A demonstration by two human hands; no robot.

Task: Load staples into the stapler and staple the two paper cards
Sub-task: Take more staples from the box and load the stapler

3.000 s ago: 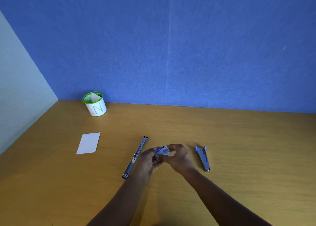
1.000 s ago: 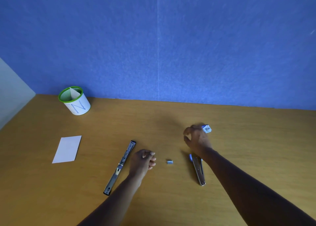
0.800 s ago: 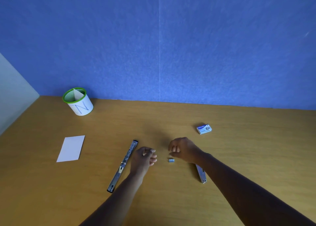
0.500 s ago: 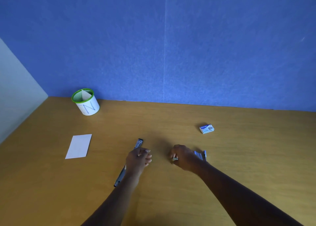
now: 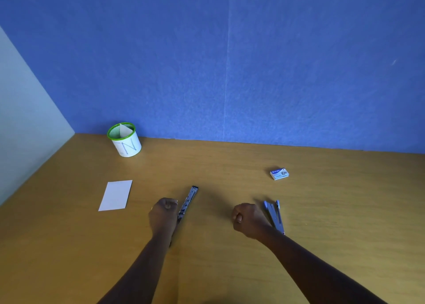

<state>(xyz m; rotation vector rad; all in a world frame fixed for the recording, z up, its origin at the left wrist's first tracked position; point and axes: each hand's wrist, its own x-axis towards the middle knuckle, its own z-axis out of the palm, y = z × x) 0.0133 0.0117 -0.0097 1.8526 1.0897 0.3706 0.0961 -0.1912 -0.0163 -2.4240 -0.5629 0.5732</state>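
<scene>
Left hand (image 5: 163, 214), fingers clenched, seemingly empty, just left of rail (image 5: 189, 200) lying lengthwise away on tabletop (image 5: 218, 165). Right hand (image 5: 248, 219), fingers curled, contents hidden, just left of stapler (image 5: 273, 214), likewise lengthwise. Card (image 5: 116, 195) well left.

Open desk (image 5: 283, 191) between stapler (image 5: 273, 214) and box (image 5: 279, 173)

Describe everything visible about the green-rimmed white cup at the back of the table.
The round white cup with a bright green rim looks like plastic, with a green mesh-like lining and a large blue letter N drawn on its side. It stands upright on the brown wooden table, far left, close to the blue wall. A pale paper card stands inside it, one corner poking above the rim. Nothing else touches it.
</scene>
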